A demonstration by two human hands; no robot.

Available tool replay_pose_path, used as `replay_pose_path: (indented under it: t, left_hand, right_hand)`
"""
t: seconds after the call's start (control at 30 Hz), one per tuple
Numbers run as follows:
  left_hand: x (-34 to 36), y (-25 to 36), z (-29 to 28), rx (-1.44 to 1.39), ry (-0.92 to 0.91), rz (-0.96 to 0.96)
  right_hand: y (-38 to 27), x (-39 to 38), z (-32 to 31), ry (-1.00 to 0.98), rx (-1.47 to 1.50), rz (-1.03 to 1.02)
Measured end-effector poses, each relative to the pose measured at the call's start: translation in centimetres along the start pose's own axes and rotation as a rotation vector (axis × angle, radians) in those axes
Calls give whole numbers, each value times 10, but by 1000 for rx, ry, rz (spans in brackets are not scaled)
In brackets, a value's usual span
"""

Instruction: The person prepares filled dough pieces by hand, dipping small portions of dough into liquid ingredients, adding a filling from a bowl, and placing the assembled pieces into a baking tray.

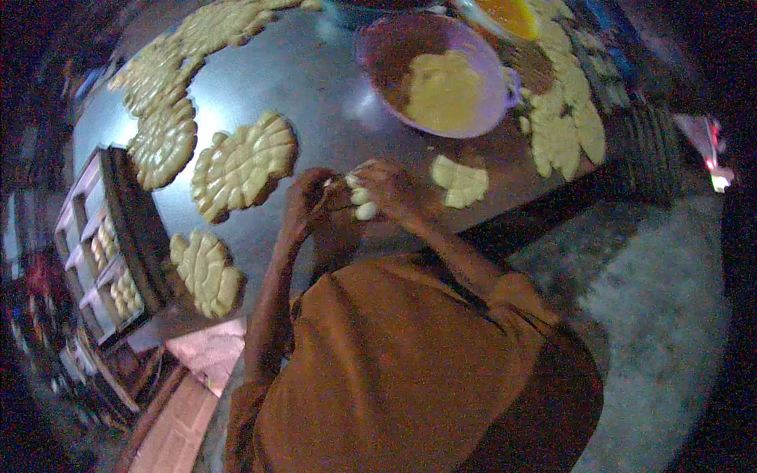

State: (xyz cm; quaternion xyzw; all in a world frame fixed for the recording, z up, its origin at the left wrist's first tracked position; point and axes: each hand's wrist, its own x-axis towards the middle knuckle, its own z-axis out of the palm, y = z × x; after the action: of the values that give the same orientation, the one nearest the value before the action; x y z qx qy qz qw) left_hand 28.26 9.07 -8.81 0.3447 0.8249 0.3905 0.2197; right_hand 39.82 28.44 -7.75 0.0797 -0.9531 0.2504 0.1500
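Both hands are together at the near side of the metal table, in front of my body. My right hand (385, 186) has its fingers bent round a small strip of pale dough (363, 202) that shows as rounded lumps. Beside it, my left hand (318, 192) is closed, fingers pinched together; what lies in them is too dark to make out. To the right of my right hand lies a loose flat piece of dough (460, 182). Left of my left hand sits a glossy slab of dough pieces (244, 163) pressed side by side.
Beyond my hands stands a purple basin (386, 77) holding yellowish dough. A bowl of orange liquid (509, 14) is behind it. More dough pieces lie at left (163, 142), near left (206, 273) and right (564, 118). A compartmented case (93, 236) stands at the left edge.
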Motion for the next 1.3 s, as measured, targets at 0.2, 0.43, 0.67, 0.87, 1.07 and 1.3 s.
replay_pose_path:
  t: [0.2,0.43,0.67,0.87,1.07,1.3]
  left_hand:
    - [-6,7,6,-108,7,-141]
    - [-14,27,-9,-452,239,47]
    - [-1,17,14,-73,175,264]
    - [-5,51,-1,-150,123,257]
    - [-14,72,29,-658,-155,-131]
    - [-5,141,71,-1064,-898,-577]
  right_hand:
    - [-1,-6,1,38,-31,111]
    - [-3,-94,-77,218,-315,629]
    - [-22,-106,-78,220,-336,768]
    - [-14,-128,-84,127,-275,1050]
    - [-45,-147,-140,346,779,1441]
    - [-90,-123,-117,306,1108,1273]
